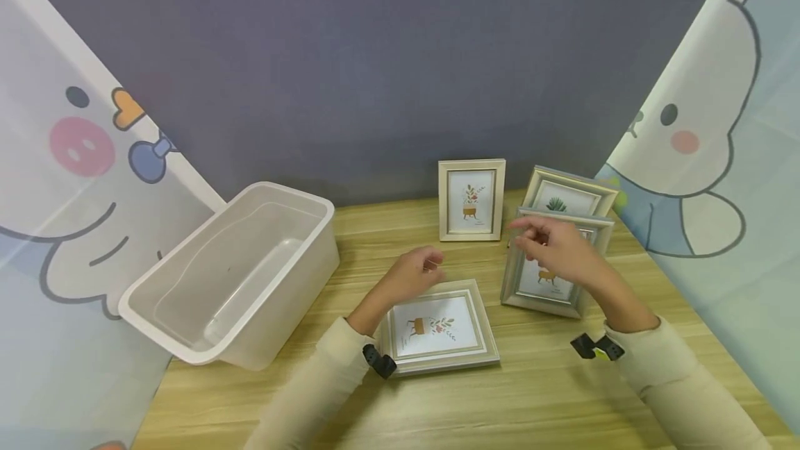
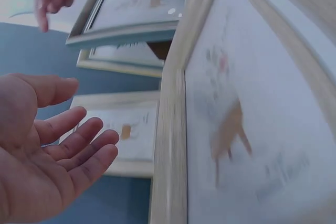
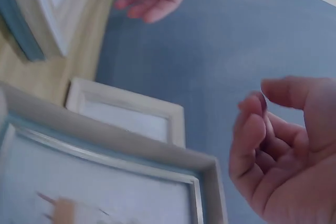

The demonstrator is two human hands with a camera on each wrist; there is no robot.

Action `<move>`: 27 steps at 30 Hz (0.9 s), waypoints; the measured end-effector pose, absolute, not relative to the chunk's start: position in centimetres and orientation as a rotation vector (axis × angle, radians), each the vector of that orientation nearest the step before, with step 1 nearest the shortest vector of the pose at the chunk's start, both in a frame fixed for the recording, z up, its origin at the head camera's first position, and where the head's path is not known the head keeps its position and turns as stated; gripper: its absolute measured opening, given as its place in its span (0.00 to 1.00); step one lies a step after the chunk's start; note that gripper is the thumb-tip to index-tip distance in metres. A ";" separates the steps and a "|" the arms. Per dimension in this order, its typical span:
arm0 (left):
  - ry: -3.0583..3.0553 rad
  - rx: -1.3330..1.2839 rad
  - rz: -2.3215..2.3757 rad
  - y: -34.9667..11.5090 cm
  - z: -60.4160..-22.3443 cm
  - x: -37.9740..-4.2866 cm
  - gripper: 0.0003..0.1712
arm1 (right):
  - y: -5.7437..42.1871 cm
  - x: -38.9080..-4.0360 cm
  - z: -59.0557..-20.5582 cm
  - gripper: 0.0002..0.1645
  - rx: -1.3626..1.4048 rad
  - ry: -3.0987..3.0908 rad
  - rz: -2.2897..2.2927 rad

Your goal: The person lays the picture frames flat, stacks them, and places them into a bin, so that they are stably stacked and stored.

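Note:
My left hand (image 1: 414,275) hovers over the top edge of a picture frame (image 1: 435,326) that lies flat on the table; its fingers are loosely bent and hold nothing in the left wrist view. My right hand (image 1: 558,244) is in front of a silver-grey picture frame (image 1: 544,288) that stands leaning. The right wrist view shows its fingers (image 3: 249,135) relaxed and curled, apart from that frame. Behind the silver-grey one stands a frame with a green plant picture (image 1: 570,194), partly hidden. A smaller cream frame (image 1: 471,201) stands upright near the back wall.
A white plastic bin (image 1: 300,266) sits on the left of the wooden table (image 1: 537,394). A dark grey panel (image 1: 375,75) rises behind the table. Cartoon-printed sheets (image 1: 706,110) flank both sides.

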State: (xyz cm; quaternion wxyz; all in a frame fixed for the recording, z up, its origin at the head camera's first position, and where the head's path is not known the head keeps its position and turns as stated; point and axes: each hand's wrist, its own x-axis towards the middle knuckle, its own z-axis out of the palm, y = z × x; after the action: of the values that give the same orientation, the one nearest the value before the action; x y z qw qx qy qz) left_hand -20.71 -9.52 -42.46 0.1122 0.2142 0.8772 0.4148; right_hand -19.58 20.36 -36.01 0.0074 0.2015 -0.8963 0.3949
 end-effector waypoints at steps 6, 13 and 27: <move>2.509 0.655 1.235 -7.1 -42.1 -21.2 0.28 | 21.5 -20.4 -34.6 0.12 0.526 -2.560 0.858; 2.462 0.677 1.224 -4.8 -42.0 -21.8 0.30 | 22.9 -20.9 -34.7 0.13 0.454 -2.487 0.667; 2.406 0.631 1.275 0.7 -42.6 -23.6 0.37 | 25.6 -22.0 -34.3 0.24 0.521 -2.864 0.451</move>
State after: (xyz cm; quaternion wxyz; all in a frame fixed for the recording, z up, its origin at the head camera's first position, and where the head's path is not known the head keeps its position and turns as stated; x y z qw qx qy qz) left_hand -23.55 0.75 -42.65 0.1723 0.2223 0.8479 0.4494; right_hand -21.97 25.56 -34.35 0.0979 0.1761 -0.9676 0.1524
